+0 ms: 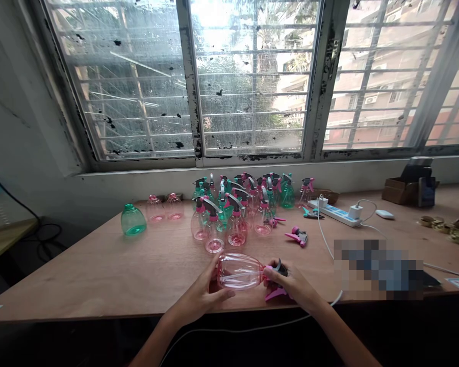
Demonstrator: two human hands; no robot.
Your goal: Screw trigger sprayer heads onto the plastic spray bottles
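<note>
A clear pink spray bottle [240, 271] lies sideways in the air over the table's front edge, held between both hands. My left hand [206, 290] wraps round its base end. At the neck, my right hand [290, 283] grips the pink and black trigger sprayer head [277, 293], whose thin tube shows inside the bottle. Just beyond stand several pink and green spray bottles [236, 229] with sprayer heads on. Loose pink and black sprayer heads [299, 236] lie to their right.
Headless bottles stand at the left: a green one [133, 221] and two pink ones [164, 208]. Right of the group are pliers [312, 214], a power strip [338, 213] with cables, a white mouse [384, 214] and a cardboard box [396, 190]. A cable hangs over the front edge.
</note>
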